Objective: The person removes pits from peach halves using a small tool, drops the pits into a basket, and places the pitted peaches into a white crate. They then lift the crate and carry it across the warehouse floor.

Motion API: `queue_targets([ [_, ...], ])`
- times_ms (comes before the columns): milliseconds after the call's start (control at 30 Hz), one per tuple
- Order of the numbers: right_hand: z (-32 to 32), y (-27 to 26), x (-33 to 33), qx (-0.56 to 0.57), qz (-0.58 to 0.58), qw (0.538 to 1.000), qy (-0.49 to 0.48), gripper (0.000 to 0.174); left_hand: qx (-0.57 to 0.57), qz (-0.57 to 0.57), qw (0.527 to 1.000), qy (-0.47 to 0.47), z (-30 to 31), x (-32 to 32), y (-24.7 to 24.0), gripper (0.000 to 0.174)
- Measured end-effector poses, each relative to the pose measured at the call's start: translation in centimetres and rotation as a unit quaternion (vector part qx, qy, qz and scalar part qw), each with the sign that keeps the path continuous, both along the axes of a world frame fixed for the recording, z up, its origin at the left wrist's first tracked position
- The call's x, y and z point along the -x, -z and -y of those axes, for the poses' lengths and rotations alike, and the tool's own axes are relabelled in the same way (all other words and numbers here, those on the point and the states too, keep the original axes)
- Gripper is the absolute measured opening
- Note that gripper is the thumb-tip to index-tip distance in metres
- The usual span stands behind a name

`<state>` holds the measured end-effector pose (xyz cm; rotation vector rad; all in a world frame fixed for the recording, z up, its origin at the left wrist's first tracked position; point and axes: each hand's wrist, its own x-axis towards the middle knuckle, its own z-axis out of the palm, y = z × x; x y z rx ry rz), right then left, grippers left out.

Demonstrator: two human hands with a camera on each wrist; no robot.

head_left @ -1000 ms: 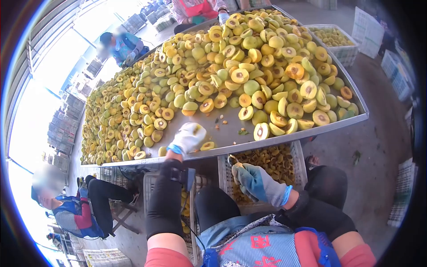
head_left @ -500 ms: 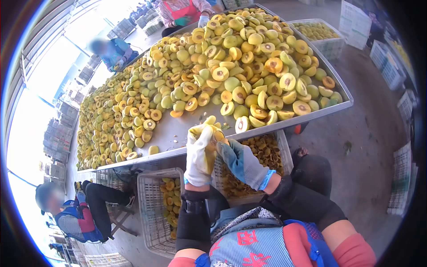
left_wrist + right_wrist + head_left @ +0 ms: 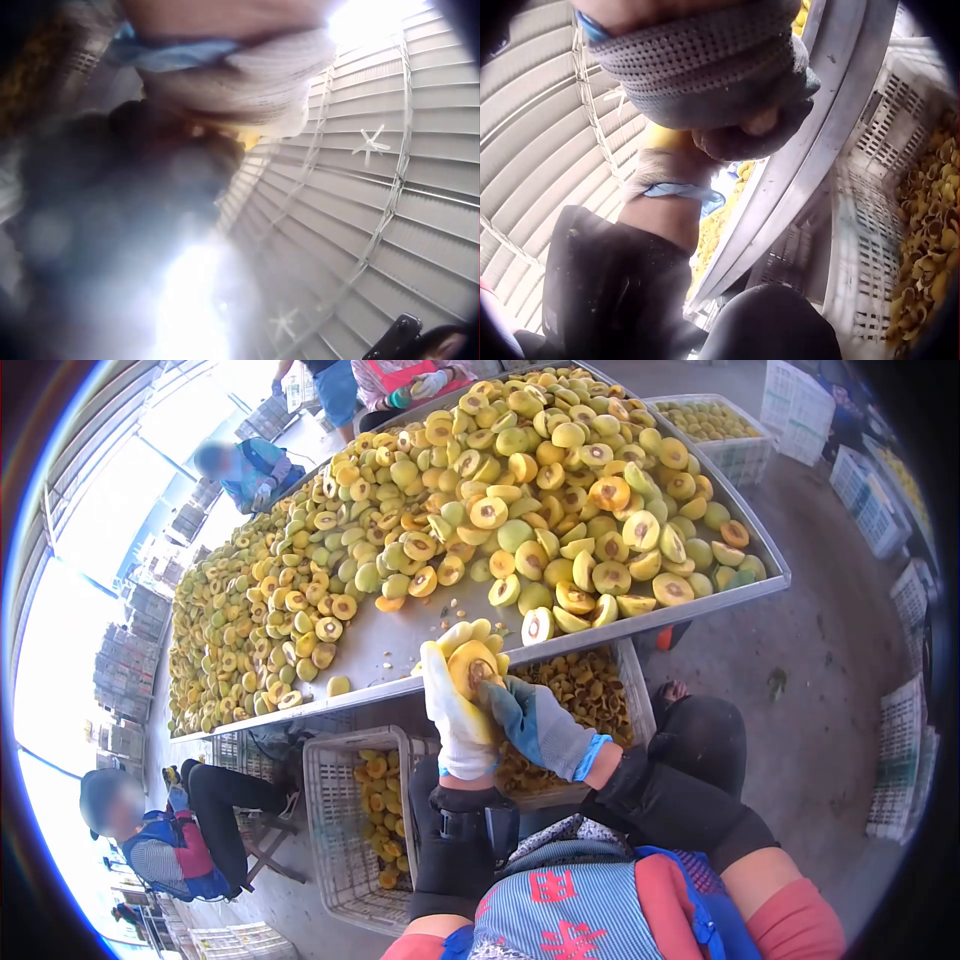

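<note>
- left hand [image 3: 455,710], white glove: raised over the table edge, fingers curled up round a fruit half [image 3: 472,665], cupping its skin side; cut face turned up toward the camera.
- right hand [image 3: 535,725], blue-grey glove: fingers tightly curled, tips nipping the cut face of the fruit half at its dark stone. whether a tool sits in this hand cannot be told; the right wrist view shows only the bunched glove.
- left wrist view: blurred and glare-struck, no usable detail of the grasp.
- handling, as a judgement: the fruit half is light, its flesh soft and easily bruised, and the wet cut face is likely slippery. best held from the skin side in a cupped palm, with pressure kept off the rim.
- metal table [image 3: 400,640]: heaped with a pile of halved yellow fruit [image 3: 520,490], the nearest pieces just beyond the hands.
- below the table edge: a crate of pits [image 3: 590,690] under the right hand and a crate of fruit [image 3: 345,800] to the left.
- other workers sit round the table.
</note>
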<state>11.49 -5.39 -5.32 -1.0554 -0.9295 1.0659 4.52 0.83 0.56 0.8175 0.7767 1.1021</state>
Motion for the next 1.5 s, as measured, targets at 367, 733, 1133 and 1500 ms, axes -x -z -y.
queue_targets([
  [367, 0.7, 1.9, 0.5, 0.056, 0.072, 0.996, -0.015, 0.048, -0.034, -0.092, 0.992, 0.076, -0.7, 2.0, 1.4, 0.048],
  [733, 1.0, 0.7, 0.3, 0.022, 0.042, 0.999, 0.021, 0.052, -0.114, 0.015, 0.987, 0.114, -1.1, 3.3, 2.1, 0.046],
  [1133, 1.1, 1.7, 1.5, 0.049, -0.084, 0.995, -0.038, 0.055, -0.032, 0.048, 0.998, 0.013, 0.1, 1.6, 2.6, 0.028],
  [1500, 2.0, -3.3, -1.7, 0.252, -0.308, 0.867, -0.299, 0.067, -0.165, 0.028, 0.977, 0.132, -0.8, 3.4, 3.0, 0.047],
])
